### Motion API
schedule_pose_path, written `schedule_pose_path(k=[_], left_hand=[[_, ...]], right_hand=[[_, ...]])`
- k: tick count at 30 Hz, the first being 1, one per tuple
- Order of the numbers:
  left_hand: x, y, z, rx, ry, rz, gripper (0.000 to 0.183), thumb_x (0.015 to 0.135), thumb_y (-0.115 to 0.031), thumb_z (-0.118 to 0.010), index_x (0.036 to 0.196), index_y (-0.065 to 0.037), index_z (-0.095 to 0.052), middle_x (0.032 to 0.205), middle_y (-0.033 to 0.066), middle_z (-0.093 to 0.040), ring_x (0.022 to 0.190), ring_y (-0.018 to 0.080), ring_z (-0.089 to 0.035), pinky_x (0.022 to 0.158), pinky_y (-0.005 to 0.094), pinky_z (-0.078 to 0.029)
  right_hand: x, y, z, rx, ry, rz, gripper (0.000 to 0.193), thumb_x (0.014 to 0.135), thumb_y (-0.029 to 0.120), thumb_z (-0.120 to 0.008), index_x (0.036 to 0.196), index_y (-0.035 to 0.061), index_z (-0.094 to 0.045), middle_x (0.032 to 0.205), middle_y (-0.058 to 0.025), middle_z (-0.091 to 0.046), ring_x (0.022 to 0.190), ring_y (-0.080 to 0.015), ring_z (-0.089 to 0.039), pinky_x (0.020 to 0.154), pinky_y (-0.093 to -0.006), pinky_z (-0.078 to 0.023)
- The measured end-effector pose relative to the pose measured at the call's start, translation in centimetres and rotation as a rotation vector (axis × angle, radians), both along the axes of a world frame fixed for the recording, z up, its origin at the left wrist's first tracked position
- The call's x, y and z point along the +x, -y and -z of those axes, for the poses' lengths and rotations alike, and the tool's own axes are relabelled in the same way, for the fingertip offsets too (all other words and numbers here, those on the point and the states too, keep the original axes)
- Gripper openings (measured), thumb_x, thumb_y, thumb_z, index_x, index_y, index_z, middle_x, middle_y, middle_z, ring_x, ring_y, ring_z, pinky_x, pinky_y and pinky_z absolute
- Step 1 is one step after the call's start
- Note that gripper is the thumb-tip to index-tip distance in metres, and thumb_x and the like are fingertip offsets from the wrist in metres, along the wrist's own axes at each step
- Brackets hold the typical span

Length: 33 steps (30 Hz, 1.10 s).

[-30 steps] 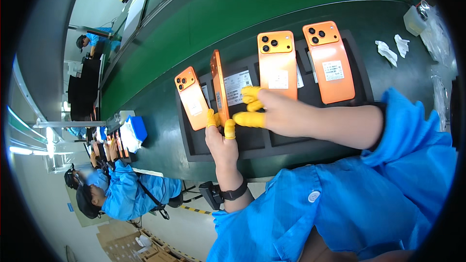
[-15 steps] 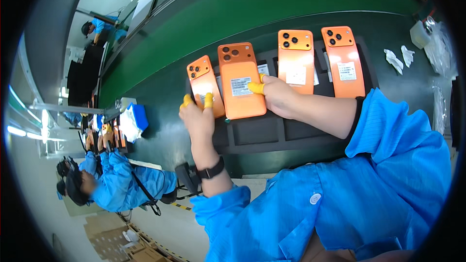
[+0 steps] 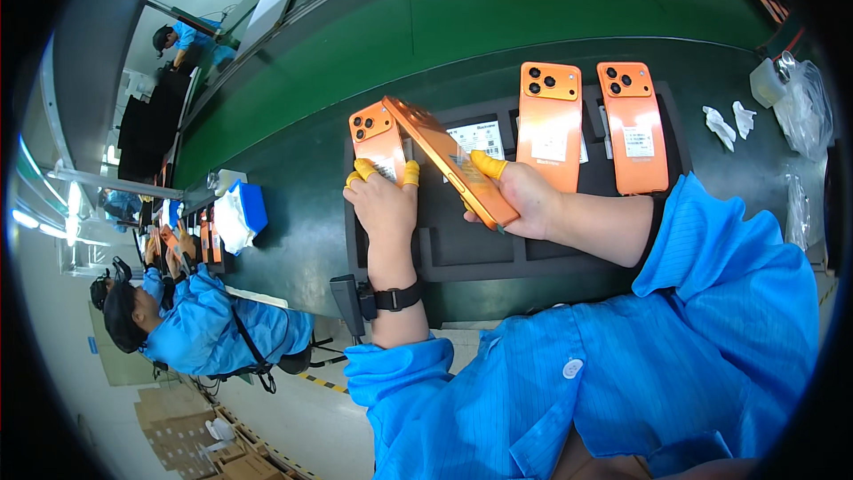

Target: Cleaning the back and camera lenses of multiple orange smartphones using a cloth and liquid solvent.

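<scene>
My right hand (image 3: 526, 200), with yellow finger cots, holds an orange smartphone (image 3: 449, 160) tilted on its edge above a black foam tray (image 3: 466, 253). Its long side frame faces up toward me. At the tray's left end, my left hand (image 3: 386, 209), also in yellow finger cots, has its fingers at both sides of another orange smartphone (image 3: 380, 147), which lies camera side up. Two more orange smartphones, one in the middle (image 3: 549, 124) and one at the right (image 3: 633, 129), rest in the tray with white labels on their backs. Under the raised smartphone a white printed label (image 3: 477, 140) shows.
Crumpled white tissues (image 3: 720, 127) lie right of the tray, near a clear bottle (image 3: 766, 84) and plastic bags (image 3: 804, 107). A blue bin (image 3: 252, 209) with white material stands at the left. Beyond it, a co-worker in blue (image 3: 209, 320) handles orange smartphones.
The smartphone in my right hand has turned from lying face-on to tilted on its edge, uncovering the label beneath. My left hand has shifted slightly right, still at the leftmost smartphone.
</scene>
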<state>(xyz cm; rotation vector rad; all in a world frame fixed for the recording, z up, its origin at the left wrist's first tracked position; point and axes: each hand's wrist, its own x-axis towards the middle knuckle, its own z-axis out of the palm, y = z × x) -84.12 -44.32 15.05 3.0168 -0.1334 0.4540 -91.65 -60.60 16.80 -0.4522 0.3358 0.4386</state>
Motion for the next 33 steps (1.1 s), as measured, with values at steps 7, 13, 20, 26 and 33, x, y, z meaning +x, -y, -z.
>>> schedule_pose_path(k=[7, 13, 20, 26, 33], left_hand=[[0.2, -0.6, -0.1, -0.205, 0.045, 0.006, 0.056, 0.073, -0.033, -0.061, 0.099, 0.014, -0.048, 0.098, 0.0290, -0.047, 0.095, 0.0403, -0.042, 0.084, 0.0424, -0.035], [-0.1, -2.2, 0.3, -0.928, 0.001, 0.081, 0.048, 0.083, -0.027, -0.052, 0.113, 0.008, -0.041, 0.100, 0.0162, -0.051, 0.086, 0.0239, -0.052, 0.076, 0.0334, -0.042], [-4.1, -2.3, -0.2, -1.954, -0.363, 0.436, 0.056, 0.080, -0.044, -0.048, 0.114, 0.000, -0.040, 0.104, 0.0161, -0.052, 0.087, 0.0295, -0.056, 0.070, 0.0373, -0.048], [-5.4, -1.2, -1.1, -1.952, -0.360, 0.503, 0.060, 0.079, -0.045, -0.049, 0.117, -0.001, -0.037, 0.106, 0.0171, -0.050, 0.088, 0.0305, -0.055, 0.070, 0.0374, -0.049], [-5.5, -1.3, -1.3, -1.949, -0.371, 0.498, 0.063, 0.078, -0.048, -0.048, 0.119, -0.001, -0.036, 0.107, 0.0178, -0.049, 0.089, 0.0318, -0.054, 0.072, 0.0387, -0.048]], right_hand=[[-0.4, 0.0, 0.0, -0.045, -0.028, 0.005, 0.032, 0.089, 0.032, -0.037, 0.099, 0.0040, -0.048, 0.078, -0.0059, -0.053, 0.068, -0.0144, -0.054, 0.061, -0.0293, -0.048], [-0.5, 0.2, -0.6, -0.008, -0.086, 0.014, 0.030, 0.088, 0.033, -0.038, 0.096, 0.0057, -0.049, 0.077, -0.0054, -0.053, 0.067, -0.0138, -0.053, 0.062, -0.0288, -0.047], [-1.1, 0.6, -1.3, -0.004, -0.074, -0.027, 0.030, 0.088, 0.035, -0.038, 0.088, 0.0073, -0.051, 0.068, -0.0043, -0.053, 0.060, -0.0132, -0.052, 0.061, -0.0280, -0.046], [-1.1, 0.6, -1.5, -0.006, -0.080, -0.031, 0.031, 0.088, 0.036, -0.038, 0.085, 0.0081, -0.051, 0.065, -0.0035, -0.052, 0.055, -0.0126, -0.051, 0.062, -0.0273, -0.044], [-1.1, 0.7, -0.3, 0.034, -0.046, -0.057, 0.031, 0.090, 0.026, -0.035, 0.109, 0.0026, -0.042, 0.093, -0.0079, -0.050, 0.075, -0.0159, -0.052, 0.060, -0.0304, -0.048]])
